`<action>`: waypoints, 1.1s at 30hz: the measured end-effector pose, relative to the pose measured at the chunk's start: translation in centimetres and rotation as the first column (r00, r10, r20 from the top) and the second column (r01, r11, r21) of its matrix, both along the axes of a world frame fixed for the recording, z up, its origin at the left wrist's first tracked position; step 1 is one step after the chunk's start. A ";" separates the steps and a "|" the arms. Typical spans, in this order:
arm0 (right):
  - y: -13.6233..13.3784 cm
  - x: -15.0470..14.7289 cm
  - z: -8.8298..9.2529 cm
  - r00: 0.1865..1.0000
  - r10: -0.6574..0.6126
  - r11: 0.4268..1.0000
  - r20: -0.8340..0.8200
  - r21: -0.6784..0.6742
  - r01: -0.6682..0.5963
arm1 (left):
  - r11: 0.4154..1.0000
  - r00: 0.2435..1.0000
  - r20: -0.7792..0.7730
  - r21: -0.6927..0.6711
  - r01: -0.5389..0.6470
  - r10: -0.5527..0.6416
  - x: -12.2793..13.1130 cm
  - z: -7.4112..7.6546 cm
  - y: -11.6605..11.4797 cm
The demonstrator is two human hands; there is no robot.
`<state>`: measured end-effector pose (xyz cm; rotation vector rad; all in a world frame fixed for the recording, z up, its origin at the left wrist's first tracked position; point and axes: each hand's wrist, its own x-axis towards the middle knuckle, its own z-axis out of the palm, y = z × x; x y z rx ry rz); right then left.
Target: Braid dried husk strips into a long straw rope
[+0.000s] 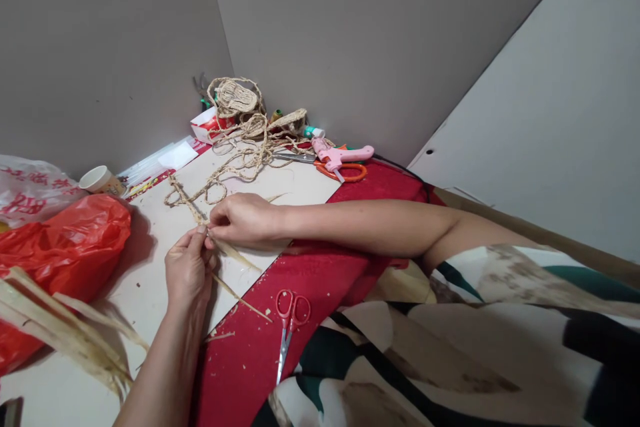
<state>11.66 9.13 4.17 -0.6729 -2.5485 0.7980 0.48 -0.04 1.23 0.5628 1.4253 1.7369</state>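
My left hand (pixel 189 261) pinches a straw braid (pixel 187 200) at its working end, thumb on top. Close against it, my right hand (pixel 245 219) is closed on the strands at the same spot; its fingertips are partly hidden. Loose straw strands (pixel 240 297) stick out below the hands toward the front edge of the white board (pixel 155 240). From the hands, the finished braid runs up and joins a tangle of braided straw cord (pixel 250 147) at the back.
Red-handled scissors (pixel 287 327) lie on the red cloth (pixel 235 380). Behind are a pink glue gun (pixel 337 153), orange-handled scissors (pixel 357 172) and a paper cup (pixel 101 180). At left, a red plastic bag (pixel 90 240) sits beside a straw bundle (pixel 65 333). Grey walls (pixel 350 33) close the back.
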 end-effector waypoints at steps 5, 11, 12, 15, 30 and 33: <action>1.4 0.5 1.4 0.998 -0.031 0.993 -0.055 0.108 0.037 | 1.000 0.999 0.016 -0.012 0.029 -0.028 -0.3 0.0 0.0; 2.1 -0.8 0.5 0.968 0.199 0.979 0.152 0.003 -0.202 | 0.998 0.998 0.014 0.001 0.055 -0.055 -0.8 -0.3 -0.1; 2.1 -1.0 0.4 0.954 0.242 0.970 0.175 -0.025 -0.241 | 0.999 0.999 0.008 -0.001 0.053 -0.053 -0.8 -0.4 -0.1; 2.4 -1.4 0.5 0.925 0.298 0.954 0.236 -0.042 -0.297 | 0.999 0.999 -0.030 -0.009 0.034 -0.034 -0.6 -0.3 -0.1; 1.9 -1.0 1.8 0.898 0.346 0.936 0.272 -0.169 -0.310 | 0.994 0.969 -0.233 -0.042 -0.097 0.085 0.0 -0.8 -0.3; 0.8 -0.6 1.9 0.906 0.304 0.947 0.294 -0.199 -0.253 | 0.994 0.967 -0.239 -0.036 -0.101 0.090 0.2 -0.8 -0.3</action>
